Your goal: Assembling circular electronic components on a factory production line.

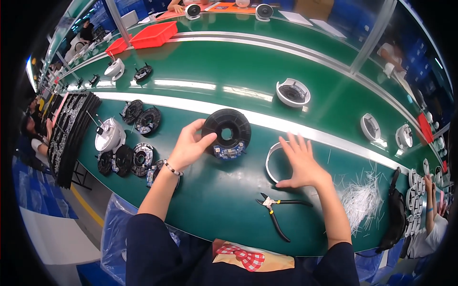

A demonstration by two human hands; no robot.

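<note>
My left hand point(187, 147) pinches the left edge of a round black plastic part point(220, 117), which has a hole in its middle and a small blue circuit board point(230, 151) along its lower side. It is held up over the green table. To the right, my right hand point(306, 166) has its fingers spread, over a white ring-shaped part point(268, 164) that it partly hides; whether it touches the ring I cannot tell. Between my arms lie side cutters point(270, 202) with black and yellow handles, their jaws apart.
Several similar black parts point(148, 120) and a white housing point(109, 137) stand at left, beside stacked black trays point(71, 136). Thin white plastic strips point(362, 202) and a black bag point(395, 214) lie at right. Beyond a metal rail, a green conveyor point(205, 62) carries white housings point(292, 95).
</note>
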